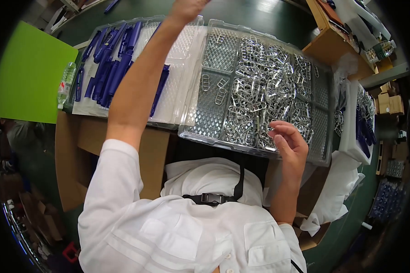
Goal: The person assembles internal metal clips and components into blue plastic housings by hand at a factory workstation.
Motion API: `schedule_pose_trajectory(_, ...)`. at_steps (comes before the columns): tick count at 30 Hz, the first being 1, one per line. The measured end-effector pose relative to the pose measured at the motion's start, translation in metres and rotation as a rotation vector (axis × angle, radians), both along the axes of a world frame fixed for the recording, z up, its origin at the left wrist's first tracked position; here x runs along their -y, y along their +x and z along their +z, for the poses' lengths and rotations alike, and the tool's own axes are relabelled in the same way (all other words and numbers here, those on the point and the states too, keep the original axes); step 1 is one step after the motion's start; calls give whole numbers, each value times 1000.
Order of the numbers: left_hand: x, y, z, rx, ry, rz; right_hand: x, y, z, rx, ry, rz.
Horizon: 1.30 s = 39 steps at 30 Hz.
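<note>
My left arm reaches far across to the top edge, where my left hand (190, 8) is partly cut off and its fingers are out of sight. Below that forearm lie several blue-purple plastic strips (116, 77) on white sheeting in a clear tray (180, 107). My right hand (290, 142) is over the near edge of a clear compartment tray (207, 113). Its fingers curl toward the thumb; whatever is between them cannot be made out. Close to the fingertips, shiny metal buckles (264, 91) are heaped across the tray's middle, with a few loose ones at its left.
A plastic bottle (66, 85) stands beside a bright green panel (29, 75) at left. Cardboard boxes (109, 150) sit below the trays. On the right, a white foam box (353, 123) holds more buckles and blue strips, near a wooden cabinet (335, 41).
</note>
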State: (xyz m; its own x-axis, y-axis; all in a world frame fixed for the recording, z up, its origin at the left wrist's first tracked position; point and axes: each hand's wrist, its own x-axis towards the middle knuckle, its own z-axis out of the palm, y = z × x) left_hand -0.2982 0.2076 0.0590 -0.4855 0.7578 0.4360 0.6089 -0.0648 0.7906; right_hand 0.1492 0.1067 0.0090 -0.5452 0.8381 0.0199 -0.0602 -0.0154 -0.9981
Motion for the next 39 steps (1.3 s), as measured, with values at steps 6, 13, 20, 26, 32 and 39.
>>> schedule_pose_trajectory(6, 119, 28, 42, 128, 656, 121, -14, 0, -1, 482, 418, -207)
schedule_pose_trajectory(13, 374, 70, -79, 282, 640, 800, -53, -39, -5, 689, 1031, 22)
schedule_pose_trajectory(20, 567, 94, -263, 777, -113, 1258, -68, -64, -7, 854, 1365, 328)
schedule_pose_trajectory(26, 690, 149, -248, 353, -314, 1722, -66, -76, -18, 867, 1200, 365)
schedule_pose_trajectory(32, 690, 101, -225, 387, -652, 1116, -78, -45, -47, 760, 819, 212)
schedule_pose_trajectory(39, 622, 67, -296, -170, -1191, 808, -51, -23, -13, 386, 500, 139)
